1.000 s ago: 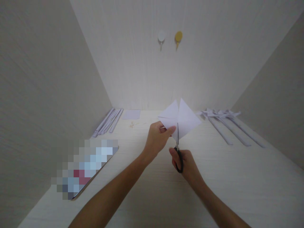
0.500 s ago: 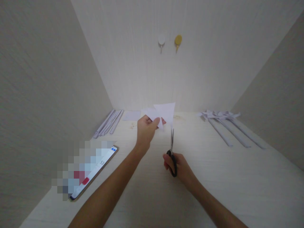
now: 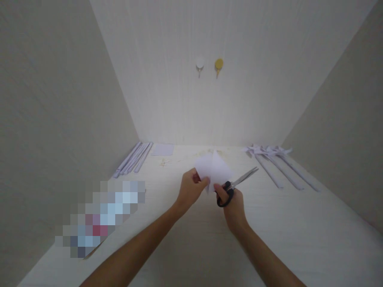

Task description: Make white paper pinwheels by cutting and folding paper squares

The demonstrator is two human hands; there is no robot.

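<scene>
A white piece of paper (image 3: pixel 220 169), creased or cut down its middle, is held up over the table between my two hands. My left hand (image 3: pixel 193 186) pinches its lower left part between thumb and fingers. Black-handled scissors (image 3: pixel 243 177) sit in my right hand (image 3: pixel 233 205), their blades closed or nearly so and pointing away to the upper right. The thumb of that hand also touches the paper's lower edge. Whether the paper is one sheet or two cannot be made out.
Rolled paper sticks (image 3: pixel 133 159) lie at the back left beside a flat paper square (image 3: pixel 163 150). Three paper strips with crumpled ends (image 3: pixel 277 169) lie at the right. A blurred-out phone (image 3: pixel 101 223) is at the left. Two hooks, white (image 3: pixel 200 63) and yellow (image 3: pixel 219 63), hang on the back wall.
My right hand has come up to the paper, and the scissors have swung from pointing forward to pointing right. The paper has lowered and turned toward me.
</scene>
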